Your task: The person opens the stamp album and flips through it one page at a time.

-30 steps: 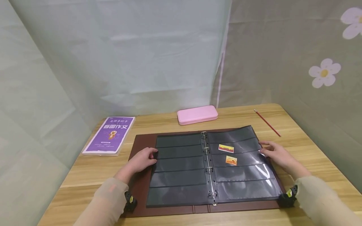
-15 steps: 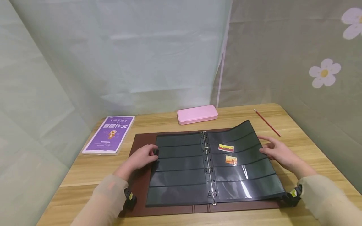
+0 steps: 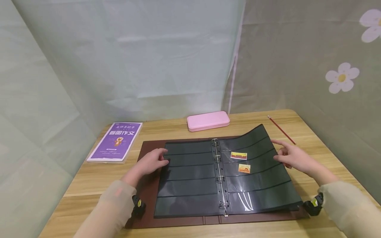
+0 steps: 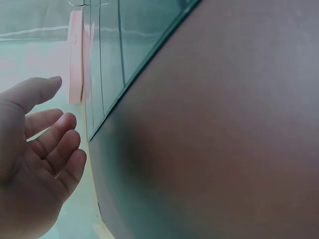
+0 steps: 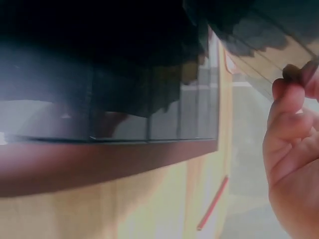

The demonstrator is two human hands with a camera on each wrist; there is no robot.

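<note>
An album with a dark red cover [image 3: 181, 222] lies spread on the table, its black pocket pages joined by metal rings [image 3: 221, 178]. On the right page [image 3: 262, 185], two small stamps show in the pockets: a red and yellow stamp [image 3: 239, 155] and an orange stamp [image 3: 244, 168]. My right hand [image 3: 297, 160] pinches that page's outer edge between thumb and fingers and holds it raised and bent; in the right wrist view another black page lies beneath. My left hand [image 3: 149, 163] hovers by the outer edge of the left page [image 3: 187, 188], fingers relaxed and holding nothing.
Behind the album sits a pink pencil case [image 3: 208, 121]. A purple book [image 3: 116, 142] lies at the back left of the wooden table [image 3: 80, 185], and a red pencil [image 3: 281, 129] at the back right. Cloth-covered walls [image 3: 166, 59] stand close behind and on both sides.
The right page's outer edge has risen and curved up, with my right hand at it. My left hand has shifted slightly up and right, its thumb and index finger spreading apart.
</note>
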